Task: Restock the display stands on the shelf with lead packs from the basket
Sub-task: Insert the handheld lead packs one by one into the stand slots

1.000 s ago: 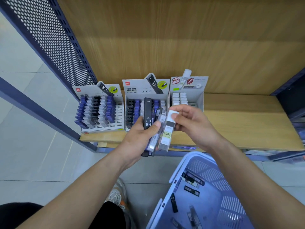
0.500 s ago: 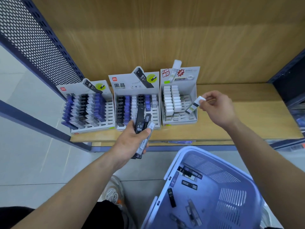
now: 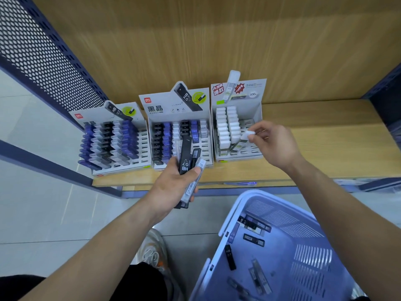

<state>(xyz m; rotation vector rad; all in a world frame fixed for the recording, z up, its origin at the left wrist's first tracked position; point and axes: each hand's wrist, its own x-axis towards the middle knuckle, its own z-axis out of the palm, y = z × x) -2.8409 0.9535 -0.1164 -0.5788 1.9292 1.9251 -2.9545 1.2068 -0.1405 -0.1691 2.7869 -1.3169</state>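
Right hand (image 3: 275,146) pinches one lead pack (image 3: 242,141) by its white cap, the clear body slanting down into the white display stand (image 3: 258,111) just beneath the fingers. To its left sit the middle stand (image 3: 160,105) and the far-left stand (image 3: 95,114) (three in all). Left hand (image 3: 173,183) grips a bundle of packs (image 3: 185,157), at least three, the black one marked HB 0.7. Below the right wrist, the basket (image 3: 238,205) holds several loose packs.

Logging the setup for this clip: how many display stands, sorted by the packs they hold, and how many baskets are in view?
Display stands holding black, blue and white packs: 2, the left stand and the middle stand
Display stand holding white-capped packs: 1, the right stand
Basket: 1
Total: 4
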